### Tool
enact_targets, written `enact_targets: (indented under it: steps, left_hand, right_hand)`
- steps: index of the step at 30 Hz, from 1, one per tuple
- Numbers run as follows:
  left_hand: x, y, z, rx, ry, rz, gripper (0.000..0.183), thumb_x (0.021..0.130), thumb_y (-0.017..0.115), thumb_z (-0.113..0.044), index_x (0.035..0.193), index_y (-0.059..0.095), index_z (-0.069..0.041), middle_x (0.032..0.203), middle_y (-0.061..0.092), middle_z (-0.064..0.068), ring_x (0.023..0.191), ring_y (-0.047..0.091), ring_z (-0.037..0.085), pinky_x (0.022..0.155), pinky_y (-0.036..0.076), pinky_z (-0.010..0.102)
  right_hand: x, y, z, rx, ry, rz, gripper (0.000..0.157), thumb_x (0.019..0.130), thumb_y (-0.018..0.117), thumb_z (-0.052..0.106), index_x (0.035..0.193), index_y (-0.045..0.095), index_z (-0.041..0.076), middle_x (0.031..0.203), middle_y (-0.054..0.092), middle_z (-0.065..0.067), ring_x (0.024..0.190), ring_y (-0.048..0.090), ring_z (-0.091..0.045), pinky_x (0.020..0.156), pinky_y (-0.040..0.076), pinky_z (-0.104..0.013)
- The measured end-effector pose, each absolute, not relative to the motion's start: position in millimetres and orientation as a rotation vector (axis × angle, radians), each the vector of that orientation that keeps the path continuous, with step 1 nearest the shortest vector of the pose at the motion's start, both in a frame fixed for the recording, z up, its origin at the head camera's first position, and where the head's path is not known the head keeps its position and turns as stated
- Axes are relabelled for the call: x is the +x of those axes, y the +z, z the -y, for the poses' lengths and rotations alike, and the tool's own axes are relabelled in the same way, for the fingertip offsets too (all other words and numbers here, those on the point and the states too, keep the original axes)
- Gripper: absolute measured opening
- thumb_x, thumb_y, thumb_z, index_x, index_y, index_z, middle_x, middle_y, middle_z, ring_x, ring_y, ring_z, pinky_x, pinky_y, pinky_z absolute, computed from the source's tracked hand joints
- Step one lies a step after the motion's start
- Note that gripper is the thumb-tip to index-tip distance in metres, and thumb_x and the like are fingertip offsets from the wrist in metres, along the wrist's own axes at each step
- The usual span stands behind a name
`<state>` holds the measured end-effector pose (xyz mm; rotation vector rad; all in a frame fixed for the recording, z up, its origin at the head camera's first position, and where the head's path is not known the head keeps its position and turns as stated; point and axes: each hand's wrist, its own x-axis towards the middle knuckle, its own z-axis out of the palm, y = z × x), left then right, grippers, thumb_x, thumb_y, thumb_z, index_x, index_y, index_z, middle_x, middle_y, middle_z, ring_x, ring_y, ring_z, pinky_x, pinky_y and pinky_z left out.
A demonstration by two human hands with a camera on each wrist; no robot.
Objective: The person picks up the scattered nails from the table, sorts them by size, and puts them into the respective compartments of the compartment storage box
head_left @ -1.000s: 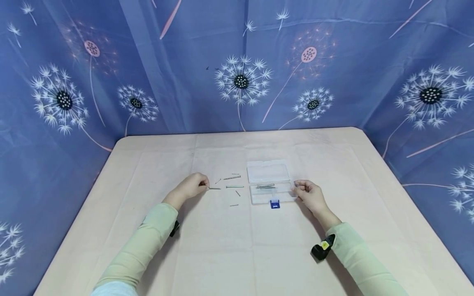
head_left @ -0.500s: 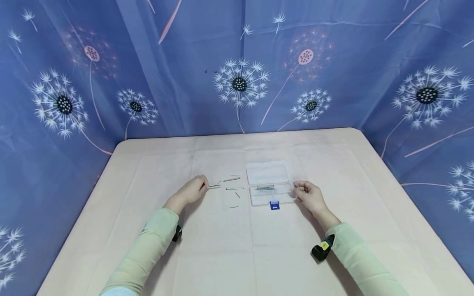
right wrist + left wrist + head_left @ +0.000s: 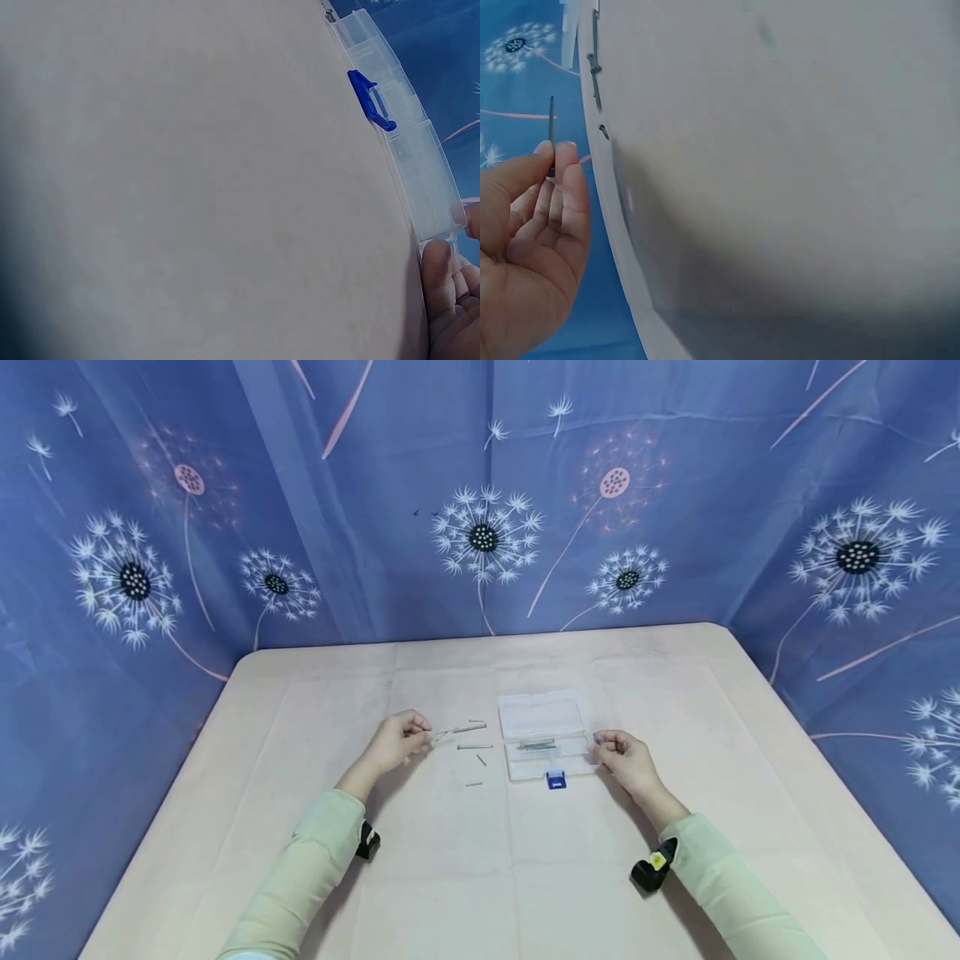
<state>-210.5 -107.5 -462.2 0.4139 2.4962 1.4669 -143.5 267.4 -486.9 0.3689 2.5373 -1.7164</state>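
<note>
My left hand (image 3: 397, 741) pinches a thin metal nail (image 3: 551, 124) between thumb and fingertips. In the left wrist view its shaft points up and its darker head sits at the fingers. Just right of that hand several loose nails lie on the table, among them a long one (image 3: 475, 747) and a short one (image 3: 482, 760). A clear plastic box (image 3: 424, 169) with a blue latch (image 3: 556, 780) lies with its lid (image 3: 542, 714) folded back. Several long nails (image 3: 537, 744) rest in its rear compartment. My right hand (image 3: 628, 762) grips the box's right end.
The table (image 3: 450, 877) has a pale cloth with fold creases. A blue curtain (image 3: 360, 568) with dandelion prints hangs behind and at both sides. Black wrist cameras (image 3: 651, 870) are strapped to both wrists.
My left hand has lifted the nail off the table and shifted slightly right, so it now overlaps the small nails in the head view. The right hand stays on the box.
</note>
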Motion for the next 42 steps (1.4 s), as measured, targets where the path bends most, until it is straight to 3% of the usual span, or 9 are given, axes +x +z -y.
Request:
enact_targets:
  steps: [3,7,15,24,33,42]
  left_hand:
    - [-209.0,-461.4,102.6,0.424,1.537,-2.462,0.012,0.090,0.059,0.002,0.100,0.058,0.009,0.091,0.067,0.024,0.077,0.068,0.030,0.066,0.059,0.032]
    - [-206.5,-459.4,94.2,0.427,1.573,-2.441,0.013,0.089,0.060,0.003,0.100,0.058,0.010,0.092,0.067,0.025,0.078,0.069,0.033,0.069,0.059,0.035]
    - [-200.4,-456.7,71.6,0.437,1.571,-2.419,0.013,0.084,0.060,0.006,0.096,0.060,0.010,0.088,0.068,0.023,0.073,0.068,0.029,0.066,0.058,0.030]
    - [-202.0,-457.0,50.0,0.439,1.535,-2.410,0.012,0.084,0.064,0.001,0.095,0.063,0.005,0.086,0.069,0.016,0.070,0.064,0.012,0.068,0.057,0.024]
    - [-206.7,-452.8,29.8,0.474,1.508,-2.373,0.012,0.084,0.064,0.000,0.095,0.063,0.004,0.085,0.070,0.014,0.071,0.064,0.011,0.071,0.056,0.025]
    - [-210.1,-450.4,9.5,0.505,1.478,-2.366,0.008,0.085,0.063,0.000,0.093,0.063,0.004,0.083,0.069,0.014,0.070,0.064,0.015,0.065,0.056,0.025]
  right_hand:
    - [-142.8,-487.9,-267.7,0.362,-1.705,-2.543,0.037,0.091,0.058,0.010,0.122,0.052,-0.009,0.088,0.057,-0.002,0.069,0.051,-0.003,0.060,0.049,-0.013]
    - [-142.8,-488.4,-267.8,0.365,-1.713,-2.540,0.037,0.091,0.058,0.010,0.122,0.053,-0.009,0.088,0.057,-0.003,0.069,0.051,-0.003,0.061,0.049,-0.013]
    - [-143.1,-488.8,-268.2,0.372,-1.740,-2.525,0.036,0.090,0.058,0.009,0.121,0.053,-0.009,0.087,0.056,-0.001,0.067,0.051,-0.002,0.058,0.048,-0.013]
    - [-143.4,-488.2,-268.8,0.371,-1.749,-2.515,0.036,0.090,0.059,0.009,0.121,0.053,-0.009,0.087,0.057,-0.001,0.067,0.052,-0.002,0.059,0.049,-0.014]
    - [-144.4,-486.7,-267.9,0.394,-1.755,-2.508,0.036,0.090,0.058,0.009,0.121,0.053,-0.009,0.086,0.055,0.000,0.066,0.050,-0.001,0.057,0.048,-0.013]
    - [-142.9,-483.3,-266.6,0.379,-1.758,-2.500,0.037,0.090,0.060,0.010,0.121,0.053,-0.010,0.086,0.056,0.000,0.064,0.050,0.000,0.056,0.047,-0.013]
